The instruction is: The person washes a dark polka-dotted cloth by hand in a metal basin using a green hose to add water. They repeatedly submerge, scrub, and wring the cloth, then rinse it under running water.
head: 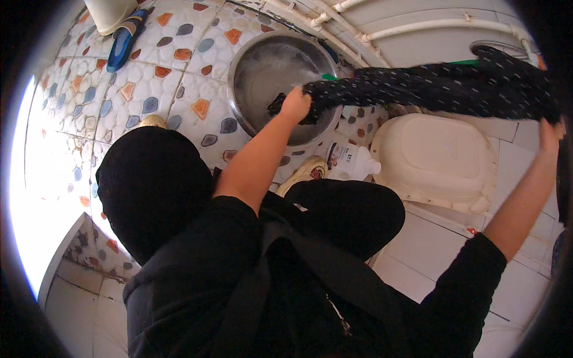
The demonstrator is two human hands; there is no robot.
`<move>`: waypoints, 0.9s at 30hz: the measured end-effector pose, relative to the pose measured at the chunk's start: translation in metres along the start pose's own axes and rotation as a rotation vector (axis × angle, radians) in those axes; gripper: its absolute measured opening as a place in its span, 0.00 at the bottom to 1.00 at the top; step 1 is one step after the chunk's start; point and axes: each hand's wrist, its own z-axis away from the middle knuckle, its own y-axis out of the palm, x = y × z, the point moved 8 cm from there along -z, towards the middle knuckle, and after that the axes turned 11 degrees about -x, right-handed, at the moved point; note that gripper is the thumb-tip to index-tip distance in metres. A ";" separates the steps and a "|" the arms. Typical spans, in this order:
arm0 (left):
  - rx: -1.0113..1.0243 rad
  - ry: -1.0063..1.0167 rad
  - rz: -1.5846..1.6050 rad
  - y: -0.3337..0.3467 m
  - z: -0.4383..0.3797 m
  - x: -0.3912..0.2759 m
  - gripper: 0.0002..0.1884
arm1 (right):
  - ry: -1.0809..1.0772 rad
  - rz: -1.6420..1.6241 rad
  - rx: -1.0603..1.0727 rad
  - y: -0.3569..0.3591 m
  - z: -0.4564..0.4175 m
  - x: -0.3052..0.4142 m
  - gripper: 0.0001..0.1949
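A black garment (429, 89) with small white flecks is stretched sideways across the upper right. My left hand (296, 106) grips its near end above a round metal basin (233, 96), and a dark bunch of the cloth hangs below that fist, over the basin. At the far right, my right hand (553, 133) grips the other end, which is folded over; part of these fingers is hidden. Cloudy, greyish water (264, 76) partly fills the basin. Short pieces of a green hose (330, 77) show behind the cloth.
A white plastic bottle (351, 162) lies between my shoe (309, 173) and an upturned cream plastic tub (436, 161). Pale pipes (429, 27) run along the tiled wall. A blue slipper (120, 48) lies beside a white container (109, 15) on the pebble-patterned floor (147, 85).
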 end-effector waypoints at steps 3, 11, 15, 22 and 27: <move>-0.027 -0.128 -0.019 -0.005 -0.005 0.030 0.18 | 0.161 0.044 0.038 0.012 0.004 -0.057 0.21; -0.088 -0.418 -0.253 -0.040 0.001 0.060 0.32 | 0.832 0.145 0.148 0.016 0.083 -0.328 0.33; -0.147 -0.279 -0.565 -0.062 0.004 0.042 0.31 | 0.879 0.349 0.000 -0.015 0.120 -0.431 0.39; -0.269 0.458 -0.832 -0.026 0.007 0.008 0.31 | 0.303 0.788 0.332 -0.004 0.182 -0.511 0.32; 0.042 0.354 -1.198 0.009 0.007 0.056 0.35 | 0.179 1.009 0.814 0.003 0.269 -0.563 0.27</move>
